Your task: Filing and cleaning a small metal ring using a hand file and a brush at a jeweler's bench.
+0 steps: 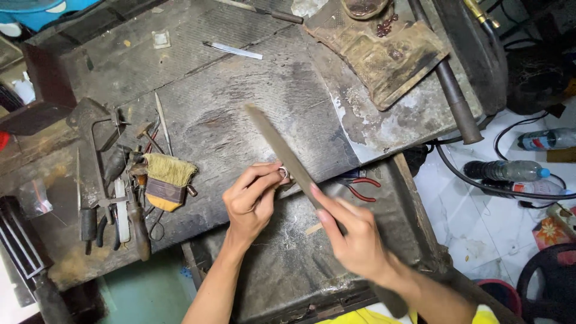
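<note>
The left hand (251,201) pinches a small ring (283,173); the right hand (354,234) lays a long, motion-blurred file (282,150), seemingly, against it.

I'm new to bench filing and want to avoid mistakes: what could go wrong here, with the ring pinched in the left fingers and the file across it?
1. The file runs right beside the left hand fingertips pinching the small ring; a slip could scrape them.
2. The ring is held only by fingertips, so it might twist or drop.
3. The right hand looks motion-blurred; fast strokes may reduce control.
</note>
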